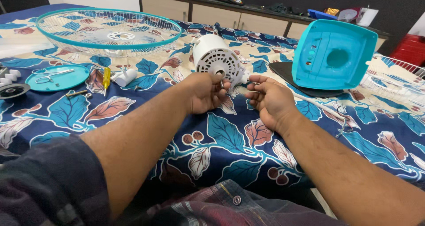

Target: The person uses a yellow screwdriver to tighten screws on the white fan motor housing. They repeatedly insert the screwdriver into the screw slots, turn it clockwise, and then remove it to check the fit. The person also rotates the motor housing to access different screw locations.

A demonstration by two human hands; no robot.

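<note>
A white fan motor housing (213,54) lies on its side on the leaf-patterned cloth, its vented face and metal shaft turned toward me. My left hand (204,91) is closed around the shaft at the front of the housing. My right hand (269,98) sits just right of it, fingers curled and pinching at the white plastic part beside the shaft. Whether it holds a small piece is hidden by the fingers.
A teal-rimmed fan grille (108,29) lies at the back left. A teal fan base cover (333,55) stands tilted at the right on a black pad, with a white wire grille (394,77) beyond. A teal tray (56,77), a yellow-handled screwdriver (106,77) and small white parts lie at the left.
</note>
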